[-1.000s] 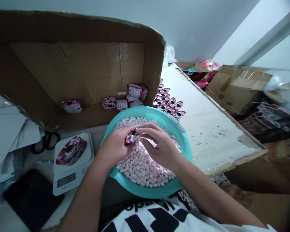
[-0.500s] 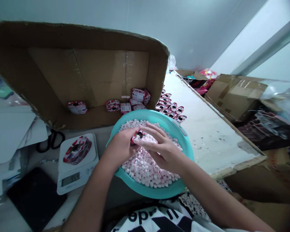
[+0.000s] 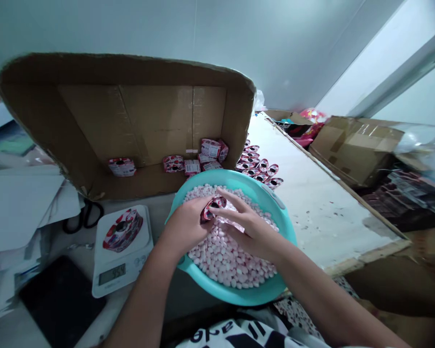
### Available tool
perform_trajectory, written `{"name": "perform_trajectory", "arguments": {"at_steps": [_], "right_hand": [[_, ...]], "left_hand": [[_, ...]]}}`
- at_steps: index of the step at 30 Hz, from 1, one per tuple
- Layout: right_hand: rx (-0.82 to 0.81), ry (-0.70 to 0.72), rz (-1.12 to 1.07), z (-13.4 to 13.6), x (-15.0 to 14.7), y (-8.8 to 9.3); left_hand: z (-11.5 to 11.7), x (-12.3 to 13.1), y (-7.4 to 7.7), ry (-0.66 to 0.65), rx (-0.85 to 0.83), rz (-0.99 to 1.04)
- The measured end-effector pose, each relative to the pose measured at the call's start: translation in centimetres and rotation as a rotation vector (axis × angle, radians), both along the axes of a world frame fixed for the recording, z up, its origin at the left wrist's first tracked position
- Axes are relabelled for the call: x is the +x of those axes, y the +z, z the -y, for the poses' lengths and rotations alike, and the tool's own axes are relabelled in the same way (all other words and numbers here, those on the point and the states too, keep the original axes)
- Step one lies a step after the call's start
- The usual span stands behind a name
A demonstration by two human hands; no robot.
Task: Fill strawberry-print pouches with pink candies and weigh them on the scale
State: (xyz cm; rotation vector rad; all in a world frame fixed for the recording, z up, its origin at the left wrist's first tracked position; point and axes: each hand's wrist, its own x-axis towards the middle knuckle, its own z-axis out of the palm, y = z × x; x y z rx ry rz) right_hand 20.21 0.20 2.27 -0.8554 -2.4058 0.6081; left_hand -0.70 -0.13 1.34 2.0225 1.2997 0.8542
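My left hand (image 3: pixel 188 224) is wrapped round a small red-and-white carton (image 3: pixel 206 212) with a dark opening at its top, above the turquoise basin (image 3: pixel 235 298). Small pale pink candies (image 3: pixel 232 268) fill much of the basin. My right hand (image 3: pixel 255 234) is close beside the carton, fingers stretched out and apart, with fingertips at its opening. Whether that hand has candies under its palm is hidden. A similar carton (image 3: pixel 123 230) lies on the white kitchen scale (image 3: pixel 136 263) to the left, whose display is lit.
A large cardboard box (image 3: pixel 159 116) on its side holds several cartons (image 3: pixel 174 164) behind the basin. More open cartons (image 3: pixel 261 169) stand in rows on the white board (image 3: pixel 311 203) to the right. Black scissors (image 3: pixel 81 217) and a black flat slab (image 3: pixel 61 299) lie left.
The view has shifted, so everything sits slightly lower and further right. The carton in my left hand has tilted, and my right fingers have moved a little over its opening.
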Motion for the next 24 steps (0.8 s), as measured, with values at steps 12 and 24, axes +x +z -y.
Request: {"name": "perform_trajectory", "arguments": {"at_steps": [12, 24], "right_hand": [[0.199, -0.167, 0.012, -0.1, -0.8, -0.1], [-0.267, -0.123, -0.175, -0.4, 0.0, -1.2]], "left_hand": [[-0.2, 0.1, -0.1, 0.002, -0.008, 0.033], [-0.1, -0.7, 0.2, -0.014, -0.025, 0.183]]}}
